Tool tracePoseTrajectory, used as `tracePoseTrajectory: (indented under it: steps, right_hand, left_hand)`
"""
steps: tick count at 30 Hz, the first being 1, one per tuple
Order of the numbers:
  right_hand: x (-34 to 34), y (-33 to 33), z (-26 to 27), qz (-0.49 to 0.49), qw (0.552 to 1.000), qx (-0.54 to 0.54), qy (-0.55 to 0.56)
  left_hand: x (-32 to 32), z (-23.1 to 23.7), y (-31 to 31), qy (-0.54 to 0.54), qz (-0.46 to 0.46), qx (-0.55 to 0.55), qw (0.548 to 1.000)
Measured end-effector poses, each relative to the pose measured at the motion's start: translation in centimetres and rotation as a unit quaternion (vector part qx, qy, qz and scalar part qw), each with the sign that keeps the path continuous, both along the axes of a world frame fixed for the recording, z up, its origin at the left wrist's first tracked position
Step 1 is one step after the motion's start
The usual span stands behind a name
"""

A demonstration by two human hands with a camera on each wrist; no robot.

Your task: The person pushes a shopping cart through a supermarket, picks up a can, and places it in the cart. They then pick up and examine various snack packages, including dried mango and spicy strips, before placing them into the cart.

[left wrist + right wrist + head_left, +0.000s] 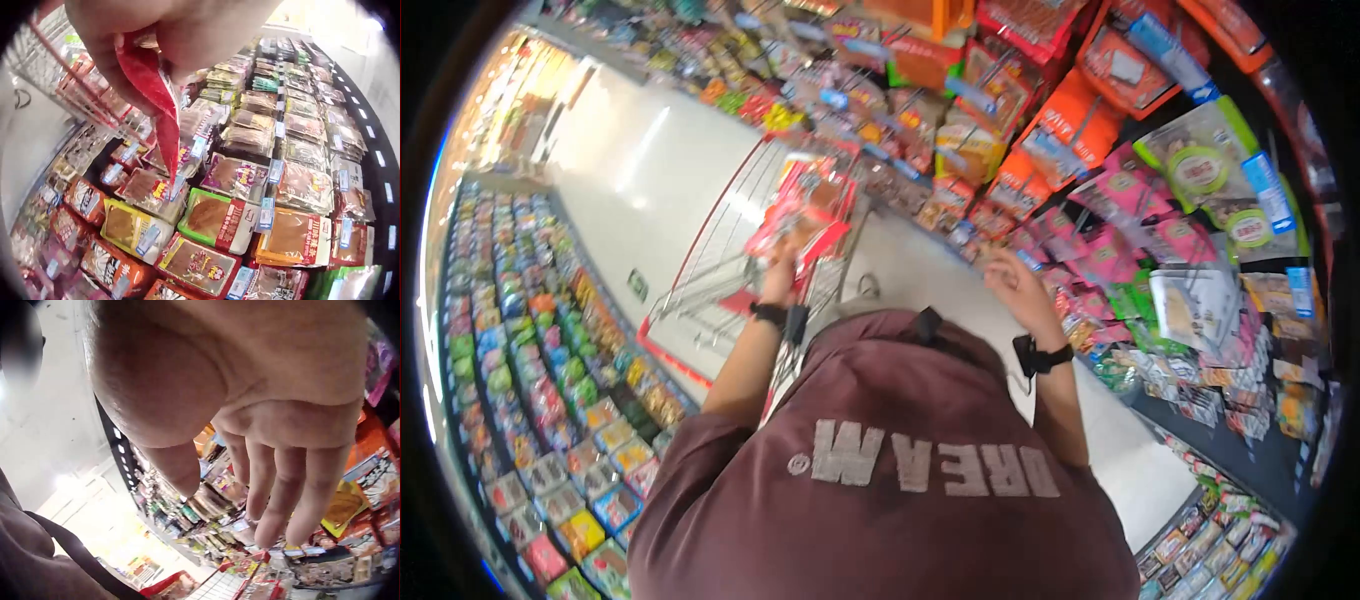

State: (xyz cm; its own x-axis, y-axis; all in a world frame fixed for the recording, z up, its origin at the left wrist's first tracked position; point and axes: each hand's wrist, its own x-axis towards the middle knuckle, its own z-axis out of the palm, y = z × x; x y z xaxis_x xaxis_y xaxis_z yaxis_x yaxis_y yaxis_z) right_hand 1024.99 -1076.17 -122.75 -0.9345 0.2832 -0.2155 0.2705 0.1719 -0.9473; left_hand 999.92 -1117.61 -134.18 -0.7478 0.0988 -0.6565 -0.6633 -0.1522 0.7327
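Observation:
Over the shopping cart [735,230], the left hand [778,275] holds a red snack package [805,232]. In the left wrist view, thumb and fingers of the left hand [169,44] pinch the red package [153,87] by its edge. The right hand [1015,290] is held out beside the shelf of hanging packages, with nothing in it. Its fingers [281,481] hang relaxed and slightly bent in the right wrist view, the palm of the right hand [250,406] facing the camera.
Orange packages [1070,130] and pink packages [1135,200] hang on the display along the right. Tiered shelves of packaged goods [530,350] stand at the left. Pale floor [625,150] runs between the displays. Another red cart [172,589] edge shows low in the right wrist view.

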Motion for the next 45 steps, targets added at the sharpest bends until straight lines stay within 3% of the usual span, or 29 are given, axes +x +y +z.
tracePoseTrajectory:
  steps: [1,2,6,8,9,10,12,14,15,16,17,18,22,24,26,27,30,35,37,40,41,42,43,44,45]
  right_hand:
    - [-0.1,0.7,-0.2,-0.023,1.000,-0.009,-0.018]
    - [-0.1,1.2,-0.2,-0.046,0.998,-0.021,-0.037]
    - [-3.5,1.0,4.2,-0.146,0.985,-0.084,-0.021]
    - [-6.0,0.9,5.0,-0.158,0.986,-0.057,0.012]
    - [-7.4,0.8,5.4,-0.164,0.984,-0.047,0.049]
    - [-8.8,0.7,6.2,-0.166,0.984,-0.036,0.045]
    - [-12.0,0.6,8.6,-0.175,0.983,-0.015,0.060]
    - [-14.8,0.7,10.8,-0.193,0.980,0.001,0.054]
    - [-16.1,1.3,11.2,-0.220,0.973,0.012,0.068]
    - [-17.6,1.8,11.6,-0.246,0.966,0.022,0.083]
    - [-18.8,3.7,11.0,-0.233,0.961,0.109,0.099]
    - [-20.1,4.6,11.7,-0.249,0.961,0.043,0.112]
    - [-26.1,11.6,11.3,-0.316,0.922,0.158,0.160]
    - [-29.2,12.7,12.9,-0.338,0.910,0.162,0.176]
    - [-31.2,19.0,10.6,-0.351,0.908,0.173,0.147]
    - [-32.4,18.7,10.5,-0.403,0.880,0.186,0.168]
    - [-34.1,19.2,10.9,-0.439,0.867,0.166,0.168]
    - [-35.6,18.2,10.8,-0.410,0.868,0.210,0.185]
    - [-36.7,15.2,12.7,-0.386,0.880,0.048,0.273]
    - [-36.7,13.3,13.9,-0.386,0.847,0.079,0.357]
    - [-35.8,10.0,16.0,-0.363,0.865,0.079,0.337]
    - [-34.2,12.9,15.8,-0.288,0.930,-0.006,0.227]
    - [-33.1,14.9,14.2,-0.321,0.906,0.001,0.276]
    - [-32.5,12.1,15.5,-0.352,0.879,0.007,0.321]
    - [-31.5,8.6,17.3,-0.344,0.880,-0.009,0.327]
  left_hand:
    - [-1.4,-0.6,-0.9,0.102,-0.012,0.034,0.994]
    - [-3.1,-1.4,-1.3,0.128,0.043,0.016,0.991]
    - [-8.2,1.1,-0.5,0.192,0.092,0.096,0.972]
    - [-10.0,0.9,-0.9,0.089,0.012,0.146,0.985]
    - [-11.1,-2.4,-2.0,-0.006,-0.030,0.167,0.985]
    - [-10.9,-3.4,-2.1,-0.011,-0.031,0.177,0.984]
    - [-10.2,-5.2,-2.2,-0.123,-0.102,0.157,0.975]
    - [-11.1,-18.0,-4.8,-0.159,-0.222,0.243,0.931]
    - [-10.3,-14.0,-3.6,-0.165,-0.187,0.142,0.958]
    - [-11.0,-12.2,-3.5,-0.163,-0.187,0.152,0.957]
    - [-11.5,-11.5,-3.6,-0.167,-0.194,0.155,0.954]
    - [-12.1,-11.1,-3.8,-0.171,-0.198,0.156,0.952]
    - [-15.3,-10.4,-5.7,-0.105,-0.191,0.110,0.970]
    - [-16.6,-9.4,-6.4,-0.098,-0.164,0.113,0.975]
    - [-17.6,-7.4,-7.1,-0.072,-0.141,0.101,0.982]
    - [-18.1,-7.2,-7.6,-0.059,-0.150,0.104,0.982]
    - [-18.5,-6.1,-8.6,-0.050,-0.114,0.117,0.985]
    - [-18.5,-3.0,-9.7,-0.047,-0.088,0.127,0.987]
    - [-19.1,-2.5,-9.9,-0.047,-0.096,0.124,0.986]
    - [-20.3,-1.7,-10.3,-0.035,-0.132,0.132,0.982]
    - [-20.4,-0.4,-9.9,-0.021,-0.131,0.128,0.983]
    - [-20.6,0.7,-9.5,-0.008,-0.128,0.126,0.984]
    - [-21.0,1.3,-9.2,-0.010,-0.131,0.125,0.983]
    - [-21.4,1.7,-8.7,0.015,-0.150,0.141,0.978]
    - [-21.6,2.4,-8.3,0.041,-0.169,0.156,0.972]
